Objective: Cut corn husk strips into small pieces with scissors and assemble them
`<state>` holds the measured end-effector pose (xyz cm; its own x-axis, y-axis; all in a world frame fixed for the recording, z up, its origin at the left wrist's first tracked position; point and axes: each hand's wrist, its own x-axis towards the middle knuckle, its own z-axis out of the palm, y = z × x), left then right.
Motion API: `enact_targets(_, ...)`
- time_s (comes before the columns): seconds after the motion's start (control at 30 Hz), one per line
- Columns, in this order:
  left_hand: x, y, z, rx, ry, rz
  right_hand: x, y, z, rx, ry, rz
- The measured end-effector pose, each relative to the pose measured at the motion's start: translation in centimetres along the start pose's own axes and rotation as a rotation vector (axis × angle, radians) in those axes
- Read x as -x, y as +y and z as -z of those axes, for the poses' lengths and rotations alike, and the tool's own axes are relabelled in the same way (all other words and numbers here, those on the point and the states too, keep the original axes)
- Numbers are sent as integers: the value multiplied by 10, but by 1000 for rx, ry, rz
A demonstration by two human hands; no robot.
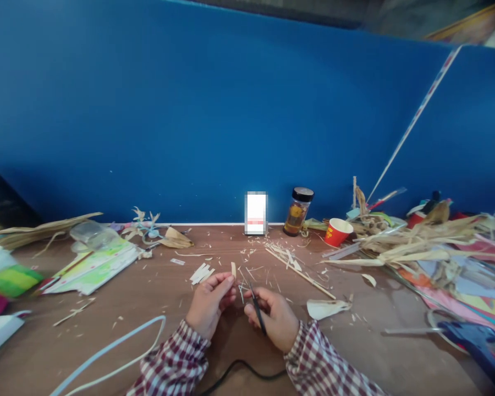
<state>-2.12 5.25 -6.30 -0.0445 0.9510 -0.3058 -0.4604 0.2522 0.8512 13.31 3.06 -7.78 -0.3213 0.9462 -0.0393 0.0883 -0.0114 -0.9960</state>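
pale strip (233, 269) stands in the pinch of my left hand (213, 302), and from my remote seat i see thumb and forefinger together on its lower end. its long axis runs nearly straight up the view, so the free end juts past the fingertips. my right hand (275, 316) is closed around a slender dark tool (257, 311), scissors or tweezers, i cannot tell which; its tip slants up and leftward, near the strip but apart from it. the strip therefore lies left of that tip and a little beyond it, with the left hand the nearer one, touching it. just left of the pinch, short white strips (202, 273) lie bunched on the brown table (160, 291). farther out i see a long thin stick (313, 282) to the right, then a dark-lidded jar (297, 213) and a red cup (336, 234) near the blue partition (190, 121).
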Motion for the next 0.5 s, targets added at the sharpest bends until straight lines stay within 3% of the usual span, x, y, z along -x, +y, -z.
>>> enact_targets(0.5,2,-1,-1,107,28,76,2,2,0,36,-82,-3)
